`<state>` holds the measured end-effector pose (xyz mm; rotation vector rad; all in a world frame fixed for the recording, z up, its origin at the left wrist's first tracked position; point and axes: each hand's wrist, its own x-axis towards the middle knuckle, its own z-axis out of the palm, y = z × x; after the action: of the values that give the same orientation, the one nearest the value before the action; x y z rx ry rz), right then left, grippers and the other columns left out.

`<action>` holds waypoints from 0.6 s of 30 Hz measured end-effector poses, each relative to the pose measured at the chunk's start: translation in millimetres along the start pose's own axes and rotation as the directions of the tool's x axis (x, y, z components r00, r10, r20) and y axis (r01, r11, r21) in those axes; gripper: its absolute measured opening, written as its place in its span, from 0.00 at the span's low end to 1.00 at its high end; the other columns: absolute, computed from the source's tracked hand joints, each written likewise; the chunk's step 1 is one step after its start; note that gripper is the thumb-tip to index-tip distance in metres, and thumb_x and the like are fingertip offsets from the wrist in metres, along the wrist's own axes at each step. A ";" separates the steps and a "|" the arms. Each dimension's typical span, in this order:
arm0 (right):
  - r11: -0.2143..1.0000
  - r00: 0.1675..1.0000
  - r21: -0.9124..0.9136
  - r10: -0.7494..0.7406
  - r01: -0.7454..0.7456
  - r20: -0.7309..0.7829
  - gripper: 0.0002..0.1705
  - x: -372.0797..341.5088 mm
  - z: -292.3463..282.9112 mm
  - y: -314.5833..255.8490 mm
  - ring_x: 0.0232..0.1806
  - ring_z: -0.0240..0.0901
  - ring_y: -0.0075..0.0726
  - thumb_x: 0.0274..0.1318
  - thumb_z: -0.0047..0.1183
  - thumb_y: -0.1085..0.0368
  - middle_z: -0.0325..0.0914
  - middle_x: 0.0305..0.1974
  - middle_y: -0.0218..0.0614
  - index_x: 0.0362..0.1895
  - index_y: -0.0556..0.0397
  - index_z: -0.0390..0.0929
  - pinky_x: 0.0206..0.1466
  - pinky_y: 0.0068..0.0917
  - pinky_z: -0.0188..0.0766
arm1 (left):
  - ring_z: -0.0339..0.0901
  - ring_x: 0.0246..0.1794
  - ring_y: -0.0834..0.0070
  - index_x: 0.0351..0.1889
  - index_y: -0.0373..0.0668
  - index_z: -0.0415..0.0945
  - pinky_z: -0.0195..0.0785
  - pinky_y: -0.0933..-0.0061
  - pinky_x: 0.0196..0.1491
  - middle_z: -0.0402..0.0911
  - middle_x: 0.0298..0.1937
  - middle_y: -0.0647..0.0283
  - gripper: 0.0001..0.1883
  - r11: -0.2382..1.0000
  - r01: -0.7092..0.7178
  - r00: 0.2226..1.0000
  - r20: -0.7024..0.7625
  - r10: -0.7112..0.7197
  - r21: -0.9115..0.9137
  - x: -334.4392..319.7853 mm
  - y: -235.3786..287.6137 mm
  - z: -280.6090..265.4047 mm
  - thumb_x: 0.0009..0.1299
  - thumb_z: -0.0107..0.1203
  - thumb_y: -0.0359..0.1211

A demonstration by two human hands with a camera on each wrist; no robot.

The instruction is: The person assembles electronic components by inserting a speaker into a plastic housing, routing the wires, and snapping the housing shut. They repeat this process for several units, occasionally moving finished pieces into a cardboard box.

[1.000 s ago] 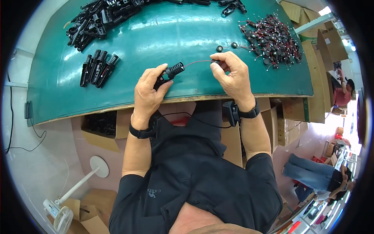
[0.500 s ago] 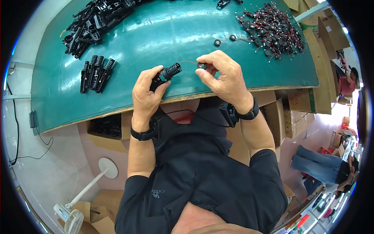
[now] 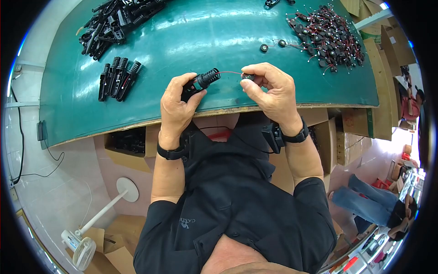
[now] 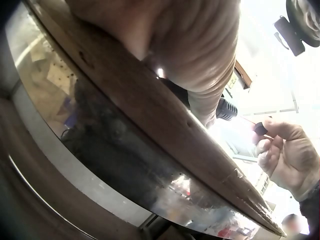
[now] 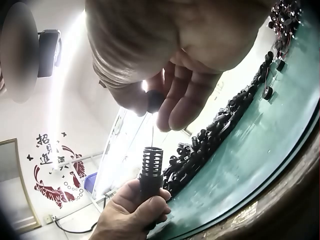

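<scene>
The left hand (image 3: 177,106) grips a black plastic housing, whose ribbed cylindrical end (image 3: 209,78) points up and to the right. Between thumb and fingertips the right hand (image 3: 274,92) pinches a small round black part (image 3: 247,77). A thin red wire (image 3: 230,72) spans from that part to the ribbed end. In the right wrist view the slotted cylinder (image 5: 152,161) stands upright in the left hand (image 5: 131,212), below the black part (image 5: 154,101). The left wrist view shows the right hand (image 4: 292,157) holding the dark part (image 4: 260,129).
Several similar housings (image 3: 119,78) lie in a group at the left of the green table (image 3: 182,50). A larger heap of housings (image 3: 114,27) is behind them. At the right lies a pile of wired round parts (image 3: 326,39), with two stray ones nearby. Cartons (image 3: 125,157) stand below the table edge.
Over the last second the right hand has come closer to the left with the round part, then little has changed. The camera view has shifted slightly.
</scene>
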<state>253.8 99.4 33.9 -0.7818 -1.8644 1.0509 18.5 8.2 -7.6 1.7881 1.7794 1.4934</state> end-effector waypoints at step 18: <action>0.983 0.994 -0.145 -0.109 0.109 0.006 0.13 -2.2 -3.2 -8.1 0.35 0.82 0.23 0.56 0.68 0.76 0.85 0.37 0.34 0.46 0.58 0.87 0.40 0.22 0.80 | 0.86 0.44 0.65 0.54 0.40 0.82 0.79 0.69 0.48 0.86 0.46 0.57 0.24 1.000 -0.021 1.000 -0.002 0.021 -0.012 0.2 -1.0 0.1 0.59 0.76 0.23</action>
<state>256.7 95.1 41.2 -0.7546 -1.9755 0.8526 17.9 8.7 -8.2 1.8055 1.7539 1.5107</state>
